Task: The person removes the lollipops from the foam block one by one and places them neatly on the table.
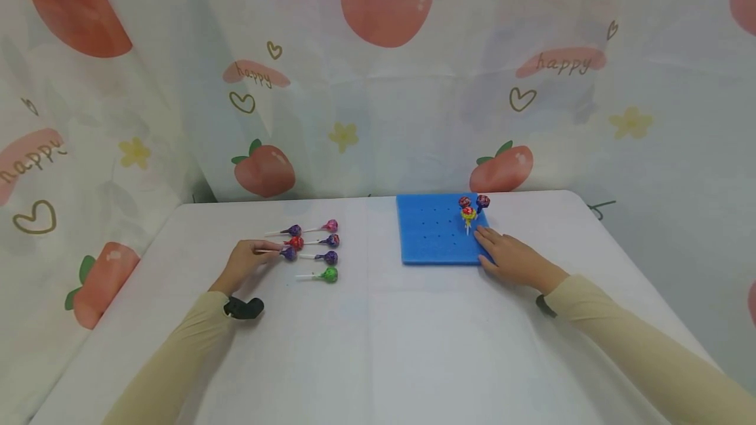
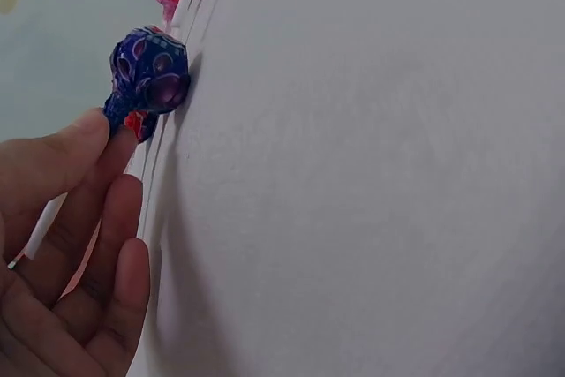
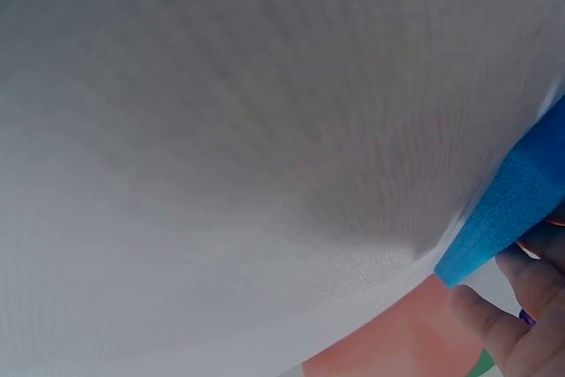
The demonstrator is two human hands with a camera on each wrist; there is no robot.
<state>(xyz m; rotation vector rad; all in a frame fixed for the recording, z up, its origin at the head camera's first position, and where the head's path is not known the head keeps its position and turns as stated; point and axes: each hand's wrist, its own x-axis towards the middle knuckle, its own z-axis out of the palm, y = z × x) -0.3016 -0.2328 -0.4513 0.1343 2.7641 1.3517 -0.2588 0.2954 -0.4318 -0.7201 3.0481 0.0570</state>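
Observation:
My left hand (image 1: 243, 262) pinches a blue-purple wrapped lollipop (image 2: 148, 68) between thumb and fingertips, just under its round head; its white stick runs back past the palm in the left wrist view. Around it lie several other lollipops: a red one (image 1: 294, 242) right behind, a purple one (image 1: 294, 231) farther back. My right hand (image 1: 512, 258) rests at the right edge of a blue foam board (image 1: 434, 251), fingers extended against it. A yellow-red lollipop (image 1: 468, 214) and two dark red-purple ones (image 1: 483, 201) stand upright near the board's back right corner.
To the right of my left hand lie a pink lollipop (image 1: 332, 225), blue-purple ones (image 1: 331, 258) and a green one (image 1: 329, 275) on the white table (image 1: 366, 346). Rows of small holes dot the board. Behind hangs a fruit-print curtain (image 1: 386, 117).

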